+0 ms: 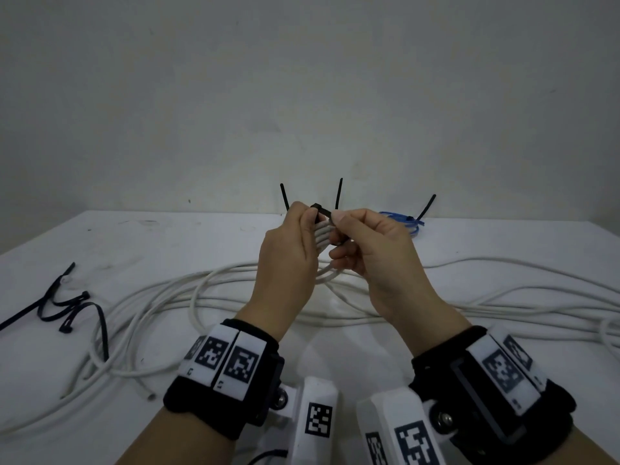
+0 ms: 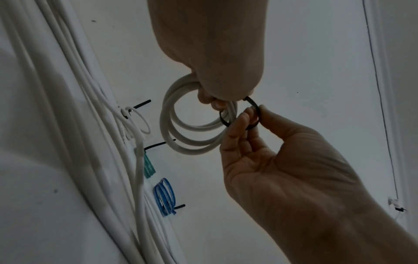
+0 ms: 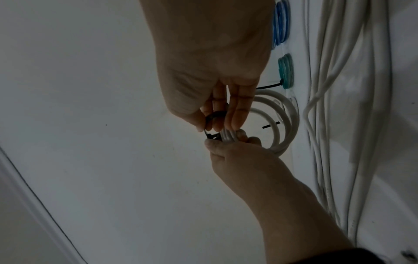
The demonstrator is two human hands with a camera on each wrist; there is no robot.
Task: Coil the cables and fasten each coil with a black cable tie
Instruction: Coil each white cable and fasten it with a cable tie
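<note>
Hands meet mid-air over the table [image 1: 503, 236], w/ a small white coil [image 2: 194, 149] between them. L hand [image 1: 288, 260] is curled round the top of the coil, bunching its turns together; the rest of the loops hang below the fist in the left wrist view. R hand [image 1: 375, 256] pinches the black cable tie [image 2: 254, 107] between thumb and forefinger, other fingers loosely bent. The tie makes a slack loop round the bunched turns, not drawn tight, its head [image 1: 315, 207] sitting by the L thumb.

Below and around the hands, long loose white cables [image 1: 167, 297] sprawl across the table, L to R. Spare black ties [image 1: 67, 307] lie in a tangle at the far L. Toward the back edge, near the wall, sit coils already fastened: a blue coil [image 1: 402, 219] w/ its tie tail [image 1: 426, 206] sticking up, a teal coil [image 3: 286, 71] beside it, and a thin white coil [image 2: 142, 121] next along. Two more tie tails [image 1: 339, 193] rise just behind the hands.
</note>
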